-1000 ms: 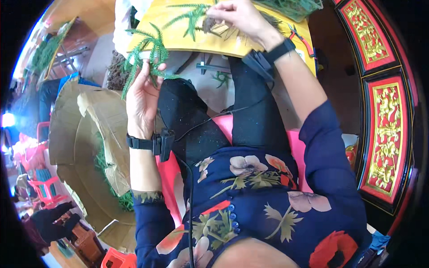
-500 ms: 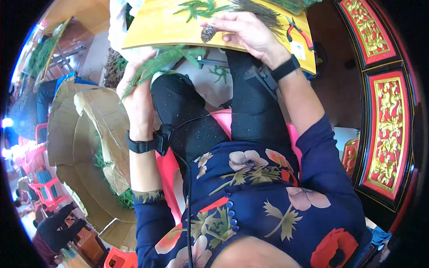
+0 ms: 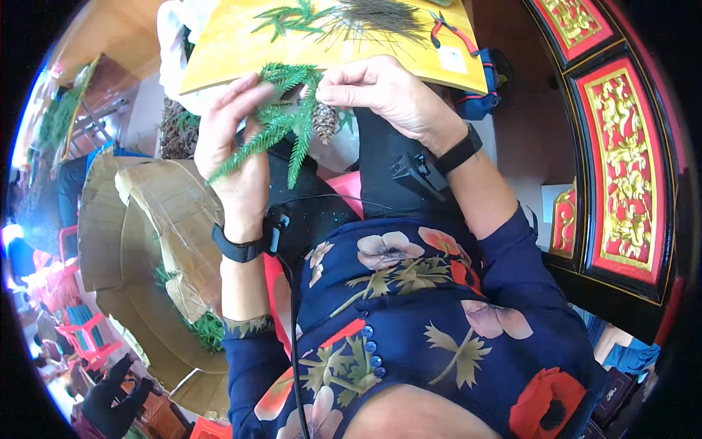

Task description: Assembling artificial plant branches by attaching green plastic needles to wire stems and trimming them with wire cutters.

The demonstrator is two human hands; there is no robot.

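I have a green fir sprig (image 3: 281, 121) in my left hand (image 3: 234, 139), fingers curled around its stems, and my right hand (image 3: 380, 91) pinches its top end, just beside a small brown pine cone (image 3: 324, 121) that hangs against the greenery. Both hands are closed on the sprig, held over my lap, near the front edge of the yellow board (image 3: 219, 51). I judge I am joining the cone to the sprig; the next move calls for a steady left hold while the right fingers work at the joint. Far on the board lie another green sprig (image 3: 292, 16), a bundle of dark needles (image 3: 380, 14) and red-handled pliers (image 3: 453, 31). A cardboard box (image 3: 146, 227) stands to my left, a red and gold panel (image 3: 621, 168) to my right.
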